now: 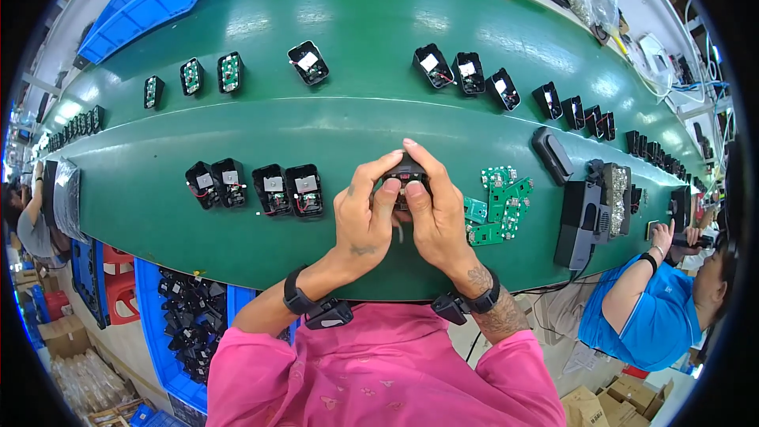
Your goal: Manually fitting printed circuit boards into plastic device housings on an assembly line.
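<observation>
In front of my chest, over the green workbench [348, 130], both hands grip one small black plastic housing [406, 164]. My left hand [366, 209] wraps its left side and my right hand [435, 213] its right. Both thumbs press down on its near part, while the fingers curl round the far end; its inside is mostly covered by the thumbs. To the left stand several open black housings [273, 190] with pale blocks and thin wires inside. Right of my hands lies a loose pile of green circuit boards [506, 204].
A line of black housings [468, 75] runs along the far half of the bench. At right sit a black case [552, 155] and a black boxy device [577, 225]; beyond, a co-worker in blue [648, 308]. A blue bin [150, 324] of black parts stands lower left.
</observation>
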`<act>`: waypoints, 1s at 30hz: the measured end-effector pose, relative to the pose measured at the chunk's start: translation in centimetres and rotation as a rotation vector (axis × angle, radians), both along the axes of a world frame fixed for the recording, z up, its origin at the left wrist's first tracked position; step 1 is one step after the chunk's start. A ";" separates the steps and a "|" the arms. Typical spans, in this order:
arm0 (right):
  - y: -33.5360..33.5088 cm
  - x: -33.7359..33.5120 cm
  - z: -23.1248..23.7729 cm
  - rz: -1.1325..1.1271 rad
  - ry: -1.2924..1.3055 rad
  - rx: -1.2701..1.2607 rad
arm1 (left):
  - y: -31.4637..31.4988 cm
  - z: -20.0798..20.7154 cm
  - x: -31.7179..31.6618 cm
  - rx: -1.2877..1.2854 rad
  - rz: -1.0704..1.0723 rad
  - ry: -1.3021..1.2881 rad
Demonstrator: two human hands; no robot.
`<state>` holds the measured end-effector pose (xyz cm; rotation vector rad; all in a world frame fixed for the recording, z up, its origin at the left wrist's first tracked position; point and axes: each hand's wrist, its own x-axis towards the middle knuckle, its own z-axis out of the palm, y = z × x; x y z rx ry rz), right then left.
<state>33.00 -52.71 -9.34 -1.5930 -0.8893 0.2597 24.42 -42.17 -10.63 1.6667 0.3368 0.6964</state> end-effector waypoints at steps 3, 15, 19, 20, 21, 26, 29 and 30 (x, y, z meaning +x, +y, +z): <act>-0.2 0.0 -0.2 -0.004 -0.115 0.066 | -0.2 0.3 0.1 0.220 0.041 -0.154; 0.8 0.0 -0.4 -0.061 -0.107 0.098 | -0.3 0.6 0.7 0.096 0.077 -0.112; 2.3 1.1 0.9 -0.051 0.027 -0.057 | 1.6 2.5 1.5 0.016 0.100 0.049; 3.0 1.8 1.1 -0.034 -0.084 -0.111 | 2.6 3.5 1.5 0.029 0.105 0.044; 3.7 2.6 2.0 -0.052 -0.188 -0.174 | 4.0 5.0 1.4 -0.033 0.064 0.198; 9.1 10.6 0.7 -0.168 -0.095 -0.312 | 13.0 8.8 3.4 0.855 0.215 0.598; 14.5 13.5 -2.9 -0.256 -0.177 -0.324 | 20.4 4.0 5.7 1.214 0.204 0.524; 16.2 12.2 -2.0 -0.232 -0.145 -0.341 | 22.8 2.3 5.4 1.251 0.194 0.503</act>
